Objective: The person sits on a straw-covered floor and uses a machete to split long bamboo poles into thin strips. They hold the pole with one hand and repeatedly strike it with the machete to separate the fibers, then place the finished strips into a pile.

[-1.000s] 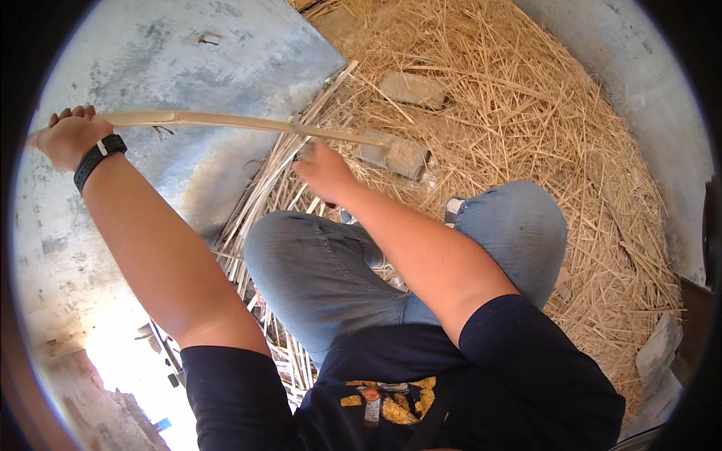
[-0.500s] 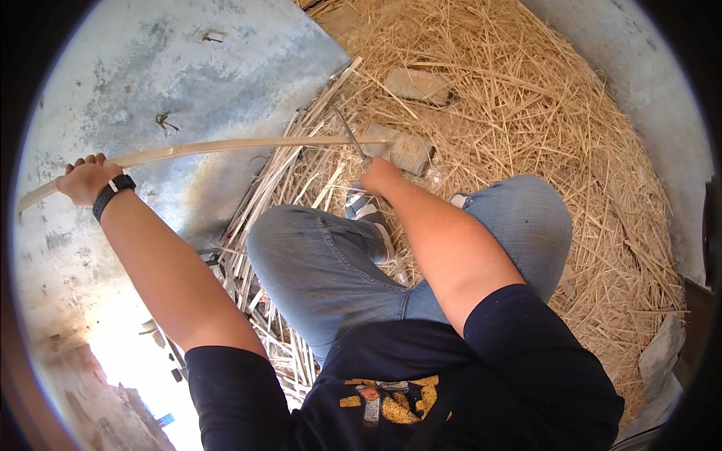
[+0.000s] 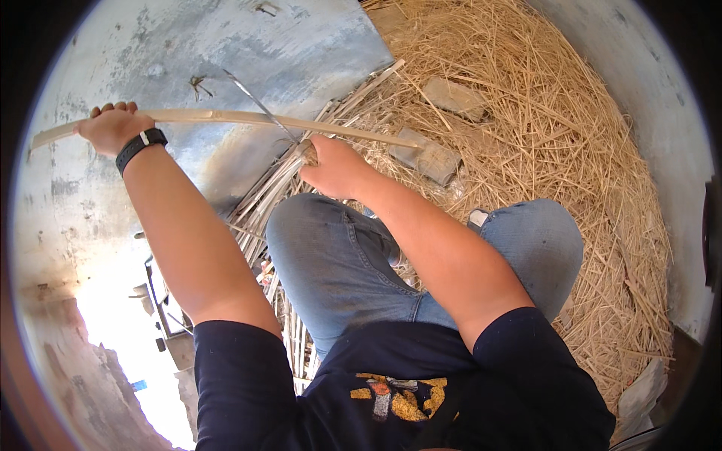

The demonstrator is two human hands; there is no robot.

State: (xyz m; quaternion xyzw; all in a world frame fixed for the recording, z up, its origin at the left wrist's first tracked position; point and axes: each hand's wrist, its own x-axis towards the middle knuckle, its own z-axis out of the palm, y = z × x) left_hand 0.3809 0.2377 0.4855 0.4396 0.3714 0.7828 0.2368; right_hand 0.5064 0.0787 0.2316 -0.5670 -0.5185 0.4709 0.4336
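Observation:
A long, pale bamboo strip (image 3: 207, 116) spans the left half of the view, bowed slightly. My left hand (image 3: 114, 129), wearing a black wristband, is closed round it near its left end. The strip's right end lies over a flat brick (image 3: 438, 161) on the ground. My right hand (image 3: 335, 167) grips the handle of a knife (image 3: 252, 98) with a long, narrow blade. The blade points up and left and crosses the strip, apparently touching it. The far side of the blade's contact cannot be made out.
Bamboo shavings (image 3: 481, 68) cover the ground ahead and to the right. Another brick (image 3: 456, 99) lies among them. Long split strips (image 3: 252, 199) are piled beside my left knee. A weathered bluish wall (image 3: 301, 45) stands at the left; another wall (image 3: 654, 90) bounds the right.
My right hand has moved left and slightly up with the knife, whose blade has swung out to the left along the strip. My left hand sits higher and further right in view.

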